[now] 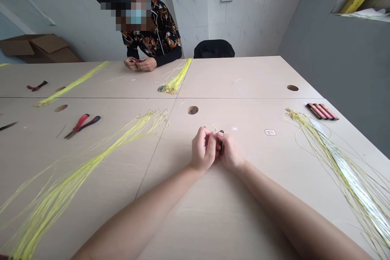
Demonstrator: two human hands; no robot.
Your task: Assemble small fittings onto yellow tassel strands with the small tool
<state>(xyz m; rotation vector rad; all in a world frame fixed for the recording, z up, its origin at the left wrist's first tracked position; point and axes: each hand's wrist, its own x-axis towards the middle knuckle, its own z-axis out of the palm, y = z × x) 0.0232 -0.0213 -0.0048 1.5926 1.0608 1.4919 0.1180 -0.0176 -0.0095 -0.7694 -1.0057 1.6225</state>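
My left hand [203,149] is closed in a pinch near the middle of the table. From its fingertips a thin gold-coloured wire-like piece [215,127] sticks up, too small to make out fully. Right beside it, my right hand [230,152] is wrapped round a small black stick-shaped object [221,143] with a yellow stripe; its kind does not show. The fingertips of both hands meet. A bundle of yellow lines [106,152] with small gold hook-like ends lies to the left. Another bundle of yellow lines [330,152] lies to the right, partly over a shiny silver strip [350,174].
Red-and-black pliers [81,126] lie at left, with a second pair [37,86] farther back. Several red tubes [322,111] sit at right. Small labels [270,132] and a round hole [193,110] are ahead. Across the table [237,227], a person [152,28] works with both hands.
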